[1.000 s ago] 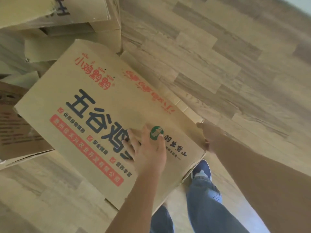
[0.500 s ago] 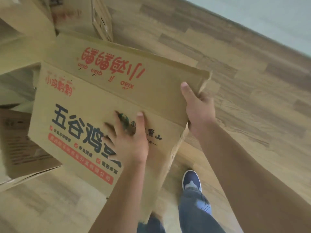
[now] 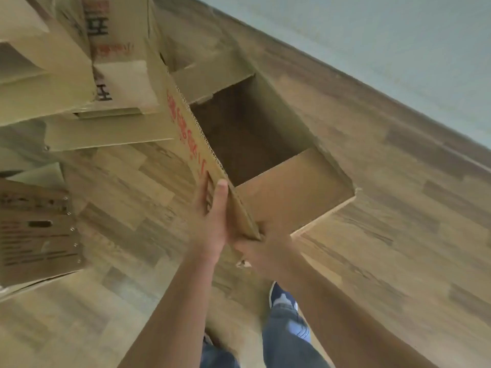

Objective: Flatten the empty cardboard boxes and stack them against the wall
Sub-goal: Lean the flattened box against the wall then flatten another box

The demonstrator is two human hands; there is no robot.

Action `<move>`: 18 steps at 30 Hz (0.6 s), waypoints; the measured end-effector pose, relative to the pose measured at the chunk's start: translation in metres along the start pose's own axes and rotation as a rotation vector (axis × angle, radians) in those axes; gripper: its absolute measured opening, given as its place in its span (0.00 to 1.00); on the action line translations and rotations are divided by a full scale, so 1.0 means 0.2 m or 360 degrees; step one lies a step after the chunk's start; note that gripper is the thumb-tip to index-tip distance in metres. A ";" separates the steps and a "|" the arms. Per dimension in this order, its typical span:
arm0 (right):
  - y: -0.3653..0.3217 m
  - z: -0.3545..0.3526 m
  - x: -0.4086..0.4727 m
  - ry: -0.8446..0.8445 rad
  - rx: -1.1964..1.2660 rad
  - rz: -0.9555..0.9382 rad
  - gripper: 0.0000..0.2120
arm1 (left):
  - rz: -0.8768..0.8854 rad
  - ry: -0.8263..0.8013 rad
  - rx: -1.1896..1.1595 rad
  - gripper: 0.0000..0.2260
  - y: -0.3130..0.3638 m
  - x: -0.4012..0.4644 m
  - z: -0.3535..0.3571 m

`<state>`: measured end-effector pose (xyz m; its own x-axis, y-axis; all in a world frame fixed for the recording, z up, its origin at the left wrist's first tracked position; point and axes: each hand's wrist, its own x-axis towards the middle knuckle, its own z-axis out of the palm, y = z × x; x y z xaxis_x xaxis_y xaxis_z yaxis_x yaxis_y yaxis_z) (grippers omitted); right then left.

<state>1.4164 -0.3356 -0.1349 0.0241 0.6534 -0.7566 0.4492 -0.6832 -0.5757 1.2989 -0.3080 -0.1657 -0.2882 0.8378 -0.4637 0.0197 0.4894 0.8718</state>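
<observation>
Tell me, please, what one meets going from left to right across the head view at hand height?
Printed box → floor → left hand → held box → floor → wall.

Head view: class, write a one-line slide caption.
Both hands, left hand and right hand, grip the open cardboard box above the wooden floor.

The brown corrugated cardboard box [image 3: 271, 144] at frame centre carries red printed characters along its near side panel, viewed edge-on and illegible. The stacked cardboard cartons [image 3: 114, 65] at upper left show dark characters, "五" readable, above blurred red print. The brown carton [image 3: 34, 229] at left edge bears blurred dark text lines, illegible.
</observation>
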 end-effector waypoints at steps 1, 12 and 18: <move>0.07 0.05 0.02 -0.0052 -0.0195 -0.0019 0.13 | -0.0029 -0.0059 0.0098 0.36 -0.01 -0.01 -0.01; 0.01 -0.03 0.25 0.0363 -0.1166 -0.0340 0.22 | -0.0262 -0.0277 0.0822 0.45 -0.16 -0.04 -0.10; 0.06 -0.16 0.42 0.0481 -0.1287 -0.0026 0.28 | -0.0267 -0.0343 0.0916 0.43 -0.12 -0.05 -0.13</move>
<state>1.4516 -0.2787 -0.1957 0.1971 0.7980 -0.5694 0.9465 -0.3062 -0.1015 1.2758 -0.3355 -0.1779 -0.1341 0.7389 -0.6604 0.5194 0.6199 0.5881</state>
